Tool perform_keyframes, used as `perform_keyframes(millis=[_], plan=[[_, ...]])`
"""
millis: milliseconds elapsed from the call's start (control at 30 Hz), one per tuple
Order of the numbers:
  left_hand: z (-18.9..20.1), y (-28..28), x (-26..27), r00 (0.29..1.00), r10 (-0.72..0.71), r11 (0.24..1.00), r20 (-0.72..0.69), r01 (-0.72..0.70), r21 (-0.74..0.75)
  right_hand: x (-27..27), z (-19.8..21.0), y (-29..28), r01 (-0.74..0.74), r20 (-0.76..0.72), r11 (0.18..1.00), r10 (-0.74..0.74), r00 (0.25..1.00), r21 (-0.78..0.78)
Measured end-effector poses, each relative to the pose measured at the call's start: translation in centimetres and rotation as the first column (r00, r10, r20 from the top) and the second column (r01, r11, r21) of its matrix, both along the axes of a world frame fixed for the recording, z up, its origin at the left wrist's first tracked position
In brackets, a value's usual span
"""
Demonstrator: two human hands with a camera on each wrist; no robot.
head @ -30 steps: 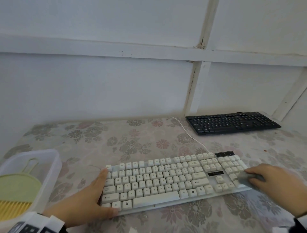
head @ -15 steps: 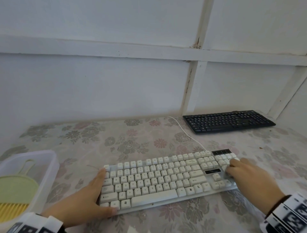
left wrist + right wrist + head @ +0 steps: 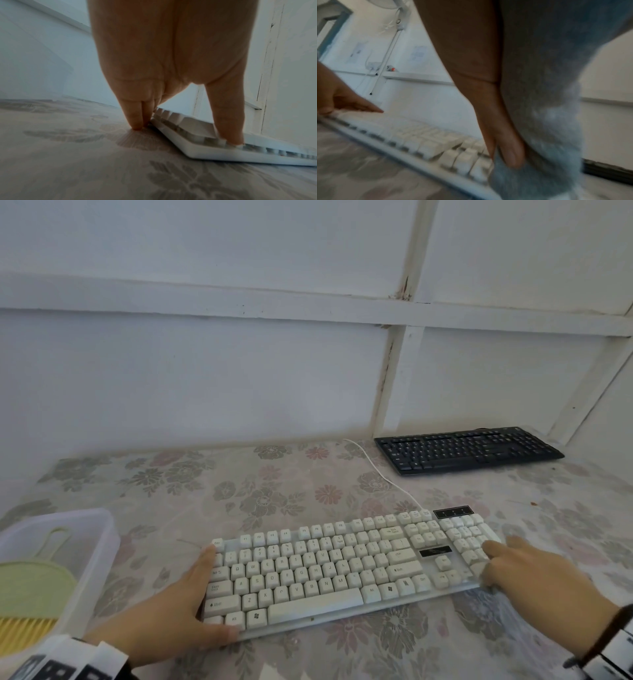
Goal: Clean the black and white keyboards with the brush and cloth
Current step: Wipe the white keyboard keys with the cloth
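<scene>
The white keyboard [image 3: 342, 570] lies at the front of the flowered table. My left hand [image 3: 205, 594] braces its left end: straight fingers [image 3: 135, 119] stand on the table against the side edge, and the thumb [image 3: 228, 121] rests on the front corner keys. My right hand [image 3: 496, 566] is on the number pad and grips a grey-blue cloth [image 3: 547, 121], with the thumb [image 3: 510, 155] pressed into it. The cloth is mostly hidden under that hand in the head view. The black keyboard [image 3: 469, 450] sits at the back right. The green brush [image 3: 30, 587] with yellow bristles lies in a box.
A translucent plastic box [image 3: 85, 542] stands at the front left edge and holds the brush. The white keyboard's cable [image 3: 376, 470] runs back toward the black keyboard. A white panelled wall [image 3: 239, 371] closes off the back of the table.
My right hand with the cloth has slid left from the keyboard's right end onto the number pad. The left hand has kept its hold on the left end.
</scene>
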State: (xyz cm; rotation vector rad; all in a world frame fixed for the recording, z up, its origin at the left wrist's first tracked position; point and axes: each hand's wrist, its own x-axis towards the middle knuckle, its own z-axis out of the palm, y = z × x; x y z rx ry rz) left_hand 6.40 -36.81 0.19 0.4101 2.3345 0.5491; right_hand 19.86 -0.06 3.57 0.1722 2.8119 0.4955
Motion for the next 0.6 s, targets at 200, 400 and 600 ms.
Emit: perform_keyframes(millis=[200, 400, 600], plan=[[-0.1, -0.2, 0.0, 1.0, -0.008, 0.999, 0.01, 0.007, 0.041, 0.7, 2.1, 3.3, 0.047, -0.185, 0.99, -0.071, 0.98, -0.13], [0.0, -0.2, 0.0, 1.0, -0.024, 0.999, -0.004, 0.024, 0.034, 0.9, 1.8, -2.6, -0.012, -0.191, 0.903, -0.078, 0.978, -0.43], [-0.5, 0.1, 0.0, 0.999, -0.004, 1.0, -0.051, 0.003, -0.014, -0.7, -0.3, -11.0, -0.207, -0.174, 0.757, 0.125, 0.977, -0.619]])
